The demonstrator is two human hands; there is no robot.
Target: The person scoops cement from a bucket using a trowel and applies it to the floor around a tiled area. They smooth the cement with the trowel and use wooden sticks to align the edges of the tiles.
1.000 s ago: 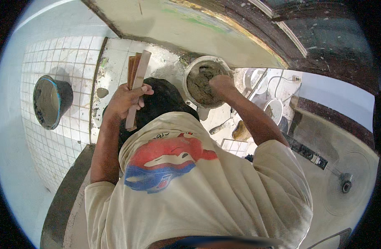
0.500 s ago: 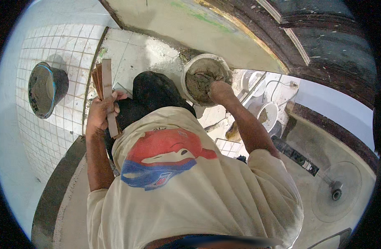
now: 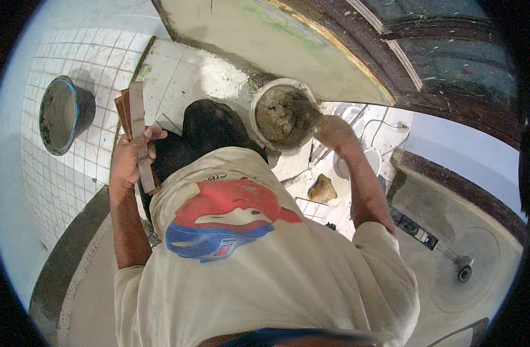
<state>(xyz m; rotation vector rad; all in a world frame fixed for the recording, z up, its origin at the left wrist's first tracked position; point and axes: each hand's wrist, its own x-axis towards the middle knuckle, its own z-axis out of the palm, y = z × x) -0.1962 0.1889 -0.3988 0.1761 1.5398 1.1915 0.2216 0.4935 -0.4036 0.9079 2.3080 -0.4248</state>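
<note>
Left hand [image 3: 133, 156]: grasping a bundle of thin strips [image 3: 137, 113], held upright on the left side, just beside the black trouser leg [image 3: 213, 124]. The foremost strip is pale and flat; brown ones fan out slightly behind it. Thumb and fingers close round the lower half; the far ends stand free.

Right hand [image 3: 336, 136]: fingers curled, at the right side of the pale bucket [image 3: 254, 115], which sits far, right of centre, near the wall base. Outline blurred; cannot tell whether the hand grips a tool or is bare.

Bucket contents: grey-brown mortar [image 3: 282, 118], heaped and lumpy, surface rough rather than level.

Handling, judged from appearance. Strips: light, fairly stiff lengthwise, probably brittle if bent across the flat; material uncertain. Loose stacking suggests they could slide over one another; best hold is round the middle, pinching all the flats together. Mortar: dense, soft, pasty, likely to keep its shape when scooped and to cling to skin; gritty, so a damp coating would make a grip slippery. Bucket: likely heavy as filled; take it by the rim on opposite sides, or steady the near edge, since its wall may flex.

Surroundings: dark bucket with a blue-edged rim [image 3: 88, 110] on the left tiles, well apart from the left hand; yellowish-brown lump [image 3: 323, 189] on the floor, nearer than the pale bucket and to its right.
</note>
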